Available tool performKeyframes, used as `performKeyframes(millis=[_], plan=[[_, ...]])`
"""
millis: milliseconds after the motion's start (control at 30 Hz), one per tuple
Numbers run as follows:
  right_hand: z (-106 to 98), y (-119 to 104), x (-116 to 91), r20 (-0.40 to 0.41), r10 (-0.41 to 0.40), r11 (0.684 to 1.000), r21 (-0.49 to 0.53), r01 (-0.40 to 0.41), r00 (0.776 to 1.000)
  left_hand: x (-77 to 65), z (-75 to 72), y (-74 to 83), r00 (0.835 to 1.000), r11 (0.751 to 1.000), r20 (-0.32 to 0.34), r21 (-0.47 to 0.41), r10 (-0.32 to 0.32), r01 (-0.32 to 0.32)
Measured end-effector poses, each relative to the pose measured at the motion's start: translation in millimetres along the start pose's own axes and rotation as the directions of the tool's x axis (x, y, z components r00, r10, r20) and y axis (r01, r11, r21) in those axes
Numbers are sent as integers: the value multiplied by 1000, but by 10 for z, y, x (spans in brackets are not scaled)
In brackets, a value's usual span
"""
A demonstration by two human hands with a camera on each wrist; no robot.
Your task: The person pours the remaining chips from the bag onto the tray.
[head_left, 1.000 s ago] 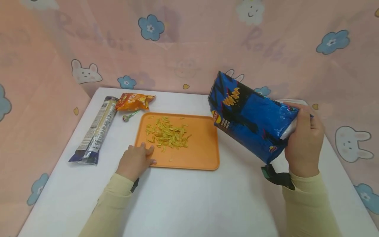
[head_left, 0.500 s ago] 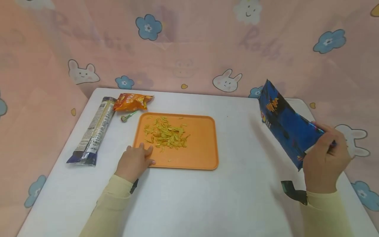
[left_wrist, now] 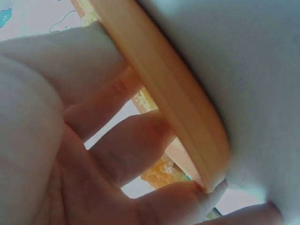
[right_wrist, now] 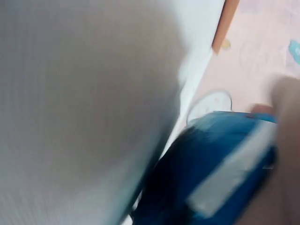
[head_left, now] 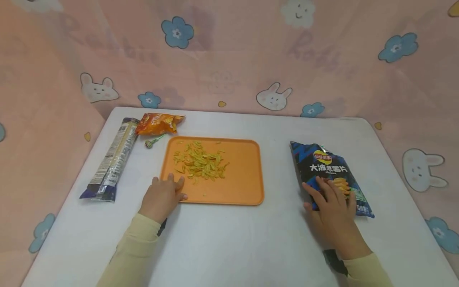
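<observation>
An orange tray (head_left: 244, 175) lies on the white table with a heap of yellow potato chip pieces (head_left: 204, 165) on its left half. My left hand (head_left: 162, 199) rests on the tray's near left corner, fingers spread. In the left wrist view those fingers reach over the tray's rim (left_wrist: 171, 89). To the right of the tray a blue chip bag (head_left: 324, 159) lies flat, printed front up. My right hand (head_left: 335, 221) rests on its near left part with extended fingers. The bag (right_wrist: 183, 164) is blurred in the right wrist view, where a pale strip shows on it.
Left of the tray lies a long silver and purple packet (head_left: 114, 161). An orange snack bag (head_left: 157, 124) touches or overlaps its far end, with a small wrapped lollipop (head_left: 154, 141) just in front. A pink patterned cloth (head_left: 222, 56) hangs behind the table.
My right hand has brought the blue chip bag down from the air onto the table, and its printed front now faces up. My left hand stays at the tray's corner.
</observation>
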State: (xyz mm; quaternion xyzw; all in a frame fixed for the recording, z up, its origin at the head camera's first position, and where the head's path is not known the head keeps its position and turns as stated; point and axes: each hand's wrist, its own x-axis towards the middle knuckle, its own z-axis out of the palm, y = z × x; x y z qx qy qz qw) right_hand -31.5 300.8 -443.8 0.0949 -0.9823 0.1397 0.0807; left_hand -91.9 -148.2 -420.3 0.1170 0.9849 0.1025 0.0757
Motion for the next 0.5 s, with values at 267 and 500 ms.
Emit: performKeyframes(millis=[267, 500], plan=[[37, -57, 10, 263, 77, 996, 14, -83, 962, -70, 61, 49, 999, 999, 11, 5, -36, 36], [5, -30, 34, 339, 97, 994, 17, -110, 936, -60, 59, 71, 981, 991, 169, -78, -91, 106]])
